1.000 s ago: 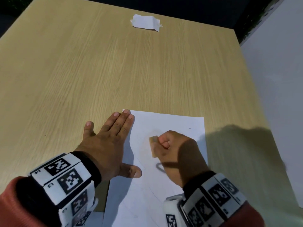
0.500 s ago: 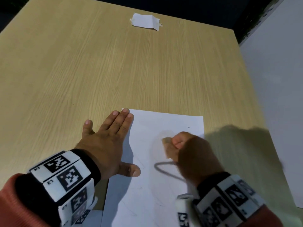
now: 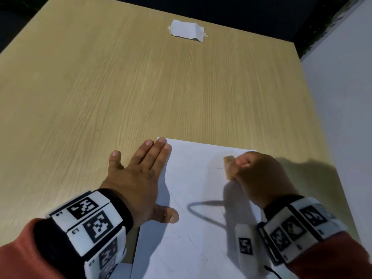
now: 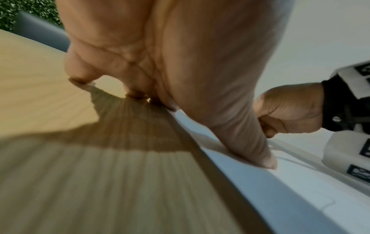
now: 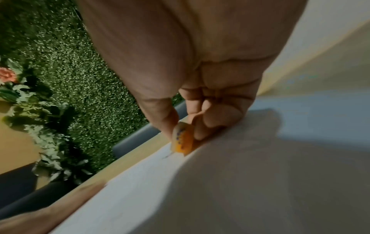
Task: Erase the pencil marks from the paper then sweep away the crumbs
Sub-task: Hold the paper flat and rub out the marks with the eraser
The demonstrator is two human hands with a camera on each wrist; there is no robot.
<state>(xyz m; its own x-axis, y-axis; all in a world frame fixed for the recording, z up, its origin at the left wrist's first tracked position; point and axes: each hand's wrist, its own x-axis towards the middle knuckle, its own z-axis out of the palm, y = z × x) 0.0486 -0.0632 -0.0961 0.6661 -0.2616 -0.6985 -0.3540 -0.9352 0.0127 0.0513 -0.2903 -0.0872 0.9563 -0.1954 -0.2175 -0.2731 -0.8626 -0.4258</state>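
Observation:
A white sheet of paper lies at the near edge of the wooden table, with faint pencil lines on it. My left hand lies flat with straight fingers on the paper's left edge, thumb on the sheet. My right hand pinches a tan-orange eraser between thumb and curled fingers, its tip on the paper near the far right corner. In the right wrist view the eraser touches the sheet beside a short pencil mark.
A small crumpled white paper scrap lies near the table's far edge. A pale wall or surface runs along the table's right side. A green hedge wall with flowers stands beyond the table.
My right hand with the eraser has slid from the middle of the sheet toward its far right corner. The left hand has stayed flat on the paper's left edge.

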